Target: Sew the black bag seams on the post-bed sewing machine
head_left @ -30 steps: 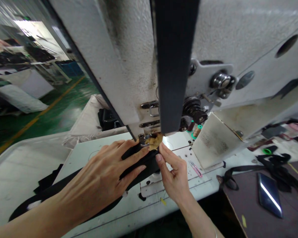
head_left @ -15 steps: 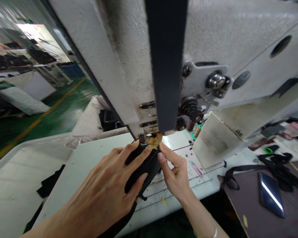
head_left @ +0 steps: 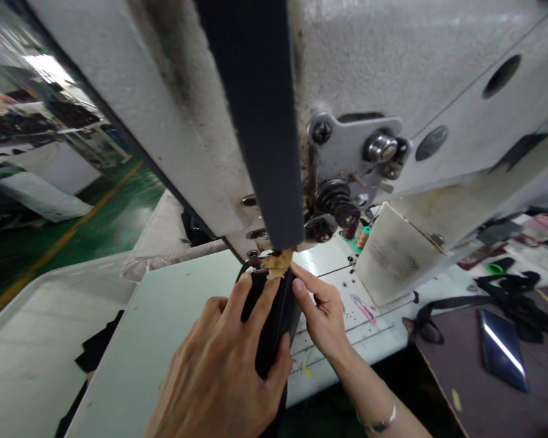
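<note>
Your right hand has its grip closed, thumb and forefinger pinching the right edge of the black fabric piece. Your left hand lies over the same piece with its fingers spread apart, pressing from above, the thumb lower down toward you. The piece sits on the bench under the head of the sewing machine, its far end at the needle area. A ragged tan scrap is there too, just beyond your fingertips, below the end of the dark bar; what holds the scrap is hidden.

Right of your right hand, the pink-handled snips lie on the bench, with thread spools farther back. You have a bracelet on your right wrist. Farther right, a dark phone rests on a brown surface, near a tangle of black straps. Black scraps lie left of the bench.
</note>
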`<state>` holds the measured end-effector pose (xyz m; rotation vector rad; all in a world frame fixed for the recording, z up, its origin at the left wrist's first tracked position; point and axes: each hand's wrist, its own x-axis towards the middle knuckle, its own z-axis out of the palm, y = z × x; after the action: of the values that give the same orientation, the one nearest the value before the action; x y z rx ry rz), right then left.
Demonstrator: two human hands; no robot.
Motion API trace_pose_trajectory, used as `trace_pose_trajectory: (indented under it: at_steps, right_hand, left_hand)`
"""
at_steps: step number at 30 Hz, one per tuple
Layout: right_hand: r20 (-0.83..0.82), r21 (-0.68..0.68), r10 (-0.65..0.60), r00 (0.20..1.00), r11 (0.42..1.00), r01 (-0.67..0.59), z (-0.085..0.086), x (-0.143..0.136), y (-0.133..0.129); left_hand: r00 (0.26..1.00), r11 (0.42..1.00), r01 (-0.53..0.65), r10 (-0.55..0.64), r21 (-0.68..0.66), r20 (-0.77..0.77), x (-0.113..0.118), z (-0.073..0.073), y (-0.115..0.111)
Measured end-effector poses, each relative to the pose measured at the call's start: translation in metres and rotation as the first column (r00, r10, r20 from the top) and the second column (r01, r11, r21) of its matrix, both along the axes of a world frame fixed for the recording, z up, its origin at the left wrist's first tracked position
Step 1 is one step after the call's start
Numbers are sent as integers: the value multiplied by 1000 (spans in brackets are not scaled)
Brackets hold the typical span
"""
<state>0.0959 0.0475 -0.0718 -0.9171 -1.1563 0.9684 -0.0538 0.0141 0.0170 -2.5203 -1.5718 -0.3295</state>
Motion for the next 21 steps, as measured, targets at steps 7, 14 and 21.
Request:
trace_pose_trajectory:
  at_steps: [7,14,21]
  right_hand:
    - [-28,-29,20,999,999,-20,-6,5,-2]
    - [-72,-167,-64,995,985,51,-36,11,-18]
    - [-296,-520,-360,885,838,166,-114,6,-46]
  left_hand:
    - [988,987,-155,154,49,11,22,-5,-11]
    - [973,973,-228,227,28,37,34,-6,-12]
    - [970,971,-239,238,28,44,37,-4,-11]
